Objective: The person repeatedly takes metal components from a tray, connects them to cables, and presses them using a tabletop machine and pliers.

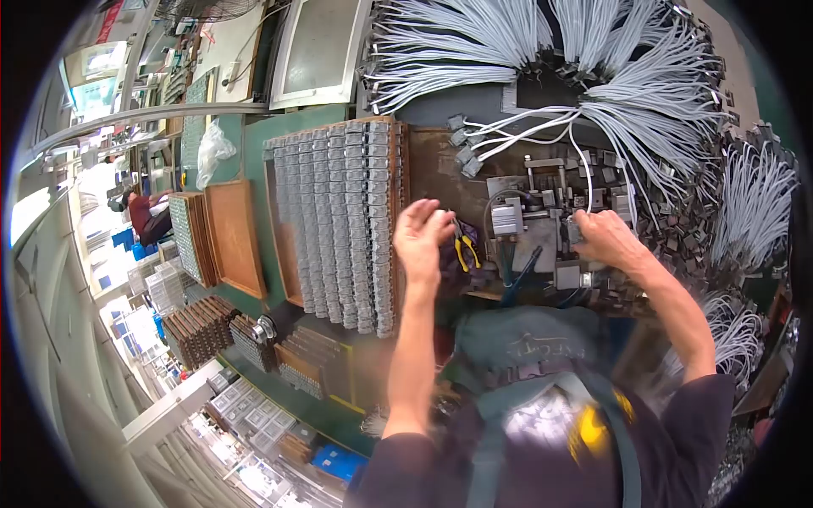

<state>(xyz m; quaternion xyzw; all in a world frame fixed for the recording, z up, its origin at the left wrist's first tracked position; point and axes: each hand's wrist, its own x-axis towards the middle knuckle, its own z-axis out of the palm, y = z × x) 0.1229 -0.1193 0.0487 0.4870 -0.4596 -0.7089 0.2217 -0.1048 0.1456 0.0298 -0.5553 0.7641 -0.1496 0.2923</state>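
Observation:
My left hand [421, 237] is raised beside the right edge of a tray of grey metal parts [334, 224]. Its fingers are curled in towards the thumb, and whatever may be between them is too small to make out. Yellow-handled pliers [465, 247] lie just right of it. My right hand [608, 239] is closed at the lower end of a white cable [588, 173], over a small metal fixture [550, 190] on the bench. The fingertips partly hide the cable's end. Left of the fixture sits a light-coloured ribbed block [508, 218].
Large fanned bundles of white cables [644, 110] cover the back of the bench. Loose metal pieces [677, 237] are heaped at the right, near another cable bundle [754, 203]. Wooden trays [233, 237] stand at the left. A person [148, 216] is farther off.

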